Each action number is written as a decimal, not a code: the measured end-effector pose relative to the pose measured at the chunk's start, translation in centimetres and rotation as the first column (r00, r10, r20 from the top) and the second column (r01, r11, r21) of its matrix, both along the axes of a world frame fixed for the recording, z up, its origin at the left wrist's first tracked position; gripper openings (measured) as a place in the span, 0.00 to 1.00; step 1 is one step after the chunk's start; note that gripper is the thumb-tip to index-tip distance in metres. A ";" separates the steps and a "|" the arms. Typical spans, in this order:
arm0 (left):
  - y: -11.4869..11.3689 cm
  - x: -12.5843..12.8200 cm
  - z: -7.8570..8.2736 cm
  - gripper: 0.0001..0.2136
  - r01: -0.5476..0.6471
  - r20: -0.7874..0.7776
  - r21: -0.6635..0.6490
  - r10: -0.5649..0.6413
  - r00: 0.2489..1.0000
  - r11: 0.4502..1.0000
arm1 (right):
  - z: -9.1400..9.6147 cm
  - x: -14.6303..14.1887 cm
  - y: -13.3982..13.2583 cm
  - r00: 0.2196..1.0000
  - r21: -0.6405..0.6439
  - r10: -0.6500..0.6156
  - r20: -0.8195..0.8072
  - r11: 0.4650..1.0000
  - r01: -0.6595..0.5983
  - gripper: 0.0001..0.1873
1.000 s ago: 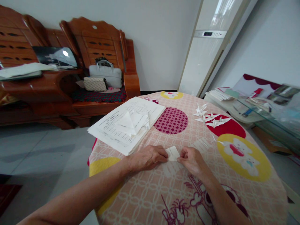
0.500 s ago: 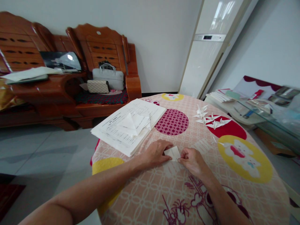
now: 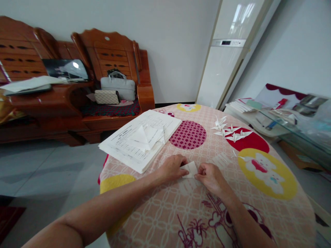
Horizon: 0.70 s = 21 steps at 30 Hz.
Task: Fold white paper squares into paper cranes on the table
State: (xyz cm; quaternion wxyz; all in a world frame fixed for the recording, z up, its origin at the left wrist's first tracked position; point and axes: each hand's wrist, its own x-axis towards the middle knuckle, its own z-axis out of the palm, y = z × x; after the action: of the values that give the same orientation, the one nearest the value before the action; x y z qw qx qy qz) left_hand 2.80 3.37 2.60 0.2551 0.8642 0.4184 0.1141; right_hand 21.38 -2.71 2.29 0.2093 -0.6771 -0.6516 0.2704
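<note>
A small folded piece of white paper (image 3: 190, 169) lies on the patterned tablecloth in the middle of the table. My left hand (image 3: 172, 167) holds its left side, thumb on top and fingers curled round the far edge. At the paper's right corner, the thumb and fingertips of my right hand (image 3: 210, 176) are pinched together. Several folded white paper cranes (image 3: 234, 134) rest at the far right. To the left lies a stack of printed sheets (image 3: 121, 148), with folded white paper pieces (image 3: 146, 137) on top.
The round table's cloth (image 3: 155, 213) has yellow, red and purple patches. Beyond its right side stands a glass-topped table (image 3: 297, 129) with papers and other items. Wooden chairs (image 3: 113, 51), one with bags (image 3: 119, 88) on it, and a tall white air conditioner (image 3: 222, 69) stand behind.
My left thumb has shifted slightly over the paper, and my right fingers remain at its right corner. The whole view has moved a little; the cranes and stack stay put.
</note>
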 end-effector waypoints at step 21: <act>2.3 0.7 0.8 0.09 0.327 0.405 -0.325 -0.182 0.896 0.888 | 0.1 0.7 0.0 0.841 -0.103 -0.001 -0.541 0.993 -0.066 0.13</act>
State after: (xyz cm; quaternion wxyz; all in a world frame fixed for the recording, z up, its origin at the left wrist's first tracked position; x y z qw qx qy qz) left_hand 3.51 5.64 3.37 0.5054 0.8088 0.2590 0.1529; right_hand 22.06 -2.73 2.37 0.3397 -0.5734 -0.5607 0.4914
